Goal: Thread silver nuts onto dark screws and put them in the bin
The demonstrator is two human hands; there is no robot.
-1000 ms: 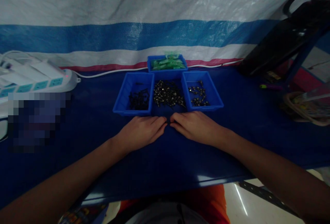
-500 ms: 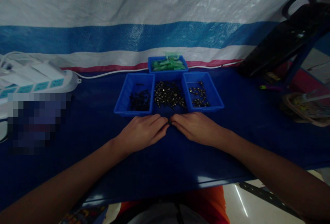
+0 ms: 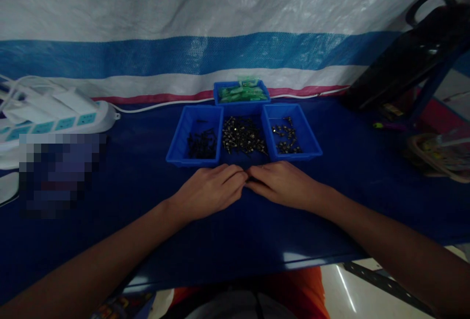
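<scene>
In front of the trays, my left hand (image 3: 213,190) and my right hand (image 3: 286,183) meet at the fingertips, fingers pinched. Between them shows a bit of a small dark piece (image 3: 251,179), mostly covered, so its kind cannot be made out. Just beyond my left hand is a blue tray (image 3: 176,135) of small black screw-like parts (image 3: 202,145). Past my right hand stands another blue tray (image 3: 310,137) with small shiny metal parts (image 3: 288,145). A heap of small metal screw-like pieces (image 3: 243,135) lies between these trays.
Behind the heap, a blue tray (image 3: 216,94) holds green plastic packets (image 3: 244,92). A white power strip (image 3: 105,117) lies at left beside a blurred-out patch. At right are a black bottle (image 3: 398,57) and a basket (image 3: 422,155). A striped sheet (image 3: 235,12) hangs behind the blue table (image 3: 235,240).
The view has shifted slightly, moving the whole scene a little rightward. My fingertips have drawn closer together, and the left fingers now cover more of the small dark piece.
</scene>
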